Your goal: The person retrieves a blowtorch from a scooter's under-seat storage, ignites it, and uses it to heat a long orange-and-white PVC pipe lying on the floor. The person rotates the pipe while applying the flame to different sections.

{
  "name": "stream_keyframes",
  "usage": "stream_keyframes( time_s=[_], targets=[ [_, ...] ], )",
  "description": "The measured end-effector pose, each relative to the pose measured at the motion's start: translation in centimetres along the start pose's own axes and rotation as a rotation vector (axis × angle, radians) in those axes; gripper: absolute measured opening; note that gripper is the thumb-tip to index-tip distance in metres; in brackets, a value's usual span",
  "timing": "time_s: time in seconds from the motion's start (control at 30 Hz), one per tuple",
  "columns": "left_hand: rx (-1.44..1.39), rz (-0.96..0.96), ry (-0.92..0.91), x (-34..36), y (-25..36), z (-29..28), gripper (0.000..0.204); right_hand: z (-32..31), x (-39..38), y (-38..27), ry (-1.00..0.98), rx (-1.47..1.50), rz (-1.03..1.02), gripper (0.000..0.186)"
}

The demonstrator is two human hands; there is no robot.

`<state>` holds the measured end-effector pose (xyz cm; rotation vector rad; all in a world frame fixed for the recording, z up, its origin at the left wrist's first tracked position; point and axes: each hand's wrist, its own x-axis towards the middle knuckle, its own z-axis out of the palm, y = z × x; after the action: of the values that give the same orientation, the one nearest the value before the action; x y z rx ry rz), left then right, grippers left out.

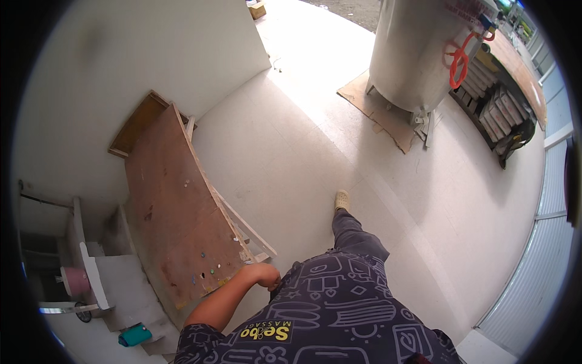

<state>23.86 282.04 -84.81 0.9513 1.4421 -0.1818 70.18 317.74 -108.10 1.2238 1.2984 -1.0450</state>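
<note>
Left to right, clock directions taken from the centre of the view. At 8 o'clock, a pink tub (76,282) stands near pale concrete steps (124,279); a teal object (134,335), its kind unclear, lies at half past 7. Toward 10 o'clock, a brown wooden frame (138,130) sits against the white wall (151,48), behind the upper end of the board (176,212). The board, nearest thing to the left hand, is long and reddish brown, lies near 9 o'clock and bears small coloured spots toward its lower end. A pale wood strip (245,225) juts from its right edge. The left hand (267,277), between 6 and 7 o'clock, is just beside the board's lower right corner, at the side of the dark patterned shirt (327,309). Its fingers curl inward and are partly hidden; whether they grip anything, or touch the board, cannot be told. The right hand lies out of view, its grip likewise unknown. Just off centre, toward 4 o'clock, a beige shoe (342,199) rests on the pale floor (291,151). Between 1 and 2 o'clock, a metal tank (403,54) stands over flattened cardboard (394,124); a red cord (459,70) hangs at its right side. Past 2 o'clock, stacked packs (502,115) fill the space beneath a worktop (518,70). At 4 o'clock, a ribbed panel (521,267) closes the right side.
</note>
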Motion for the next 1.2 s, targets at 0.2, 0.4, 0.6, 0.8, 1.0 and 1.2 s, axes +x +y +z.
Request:
stream_keyframes(
  time_s=[0.2, 0.4, 0.6, 0.8, 1.0, 1.2],
  targets=[
    [-0.505, 0.000, 0.191, -2.3, -3.1, -17.9, 0.029, -31.5, 1.7, -37.0, 0.365, 0.234, -0.273, 0.039],
    [-0.215, -0.068, 0.162, 1.9, -13.8, -39.6, 0.033, -56.8, -13.1, -85.7, 0.686, 0.236, -0.962, 0.030],
    [-0.127, -0.065, 0.162, 1.3, -27.0, -64.5, 0.024, -59.8, -20.4, -111.4, 0.707, 0.174, -1.303, 0.039],
    [-0.332, -0.193, 0.807, -4.2, -37.6, -91.6, 0.031, -56.5, -8.8, -114.8, 0.601, -0.005, -0.636, 0.040],
    [-0.816, -0.005, 0.895, 1.7, -52.5, -111.1, 0.034, -57.1, -4.2, -115.4, 0.271, -0.344, -0.177, 0.040],
    [-2.141, -0.702, 1.051, 13.2, -63.9, -118.8, 0.028, -70.1, 0.3, -140.2, 0.142, -0.568, -0.235, 0.039]
  ],
)
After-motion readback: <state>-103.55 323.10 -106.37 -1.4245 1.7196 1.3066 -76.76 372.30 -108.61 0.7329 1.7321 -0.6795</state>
